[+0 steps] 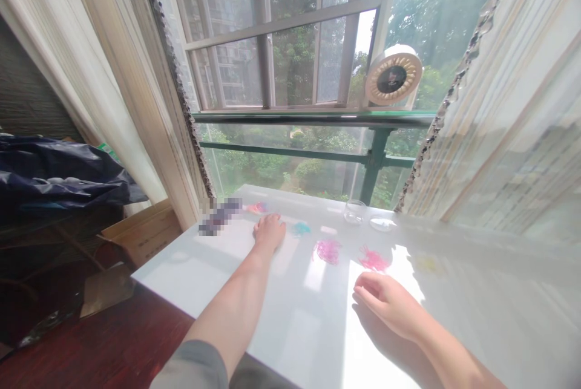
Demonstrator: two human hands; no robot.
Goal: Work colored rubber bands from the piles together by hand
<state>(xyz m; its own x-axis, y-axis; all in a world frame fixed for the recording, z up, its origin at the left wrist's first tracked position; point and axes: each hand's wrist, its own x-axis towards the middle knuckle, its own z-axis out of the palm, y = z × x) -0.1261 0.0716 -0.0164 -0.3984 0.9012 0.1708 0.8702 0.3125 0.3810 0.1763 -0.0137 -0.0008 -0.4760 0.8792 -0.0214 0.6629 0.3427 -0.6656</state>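
Observation:
My left hand point(270, 232) is over the white table, fingers bent down and held close together; what lies under the fingertips is hidden. Just beyond it is a small multicoloured pile point(256, 207), and to its right a teal pile point(301, 229). My right hand point(384, 298) rests nearer the front, fingers curled in towards the thumb; anything pinched there is too small to see. In front of that hand is a pile of thin red-pink strands point(374, 259). Between the hands lies a magenta pile of similar strands point(327, 251). Farther right is a faint yellow pile point(427, 265).
A clear round container point(354, 212) stands at the table's back edge beside a white lid-like disc point(382, 224). A blurred dark item point(220, 216) lies at the back left. The white table point(181, 274) meets a window; a round fan point(393, 76) hangs there. Cardboard boxes point(145, 232) sit left.

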